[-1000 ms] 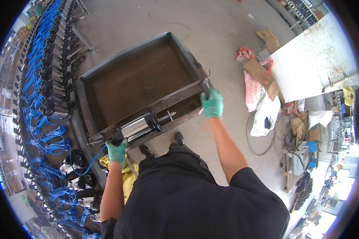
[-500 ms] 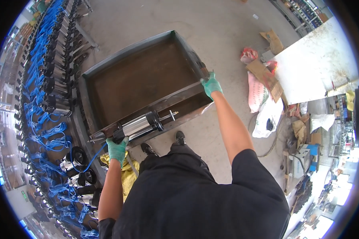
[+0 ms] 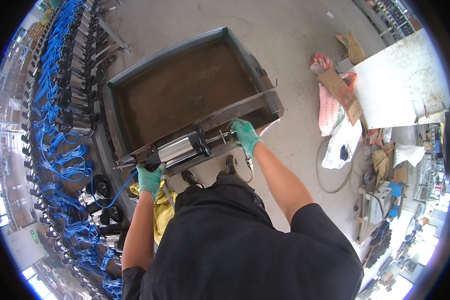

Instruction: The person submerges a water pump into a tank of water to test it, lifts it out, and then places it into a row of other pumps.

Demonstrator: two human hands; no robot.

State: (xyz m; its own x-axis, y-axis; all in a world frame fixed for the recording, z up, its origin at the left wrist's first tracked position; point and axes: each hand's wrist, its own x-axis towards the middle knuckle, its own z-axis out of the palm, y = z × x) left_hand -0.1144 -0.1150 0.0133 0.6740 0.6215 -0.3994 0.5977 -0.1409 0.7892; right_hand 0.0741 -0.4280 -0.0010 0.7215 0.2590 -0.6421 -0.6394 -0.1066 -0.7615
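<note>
A shiny steel pump (image 3: 174, 151) with black ends lies on its side along the near edge of a metal tank (image 3: 157, 59). My left hand (image 3: 150, 178), in a green glove, is closed round its left black end, where a blue cable (image 3: 122, 191) comes out. A thin metal rod with a crossbar (image 3: 223, 136) sticks out of the right end. At the tip of that rod is my right hand (image 3: 245, 134), also gloved in green, its fingers closed on an air hose (image 3: 250, 171) fitting. The hose hangs below; the joint itself is partly hidden by my fingers.
Brownish liquid (image 3: 185, 90) fills the tank. Along the left stands a long row of similar steel pumps (image 3: 75, 102) with coiled blue cables (image 3: 70, 167). A yellow sack (image 3: 162, 215) lies by my legs. Bags (image 3: 329, 111), cardboard (image 3: 340, 95) and a white board (image 3: 395, 80) are to the right.
My right hand has left the tank's right corner, moved left to the rod's tip, and now holds a hose fitting. My left hand stays on the pump. The view has shifted slightly.
</note>
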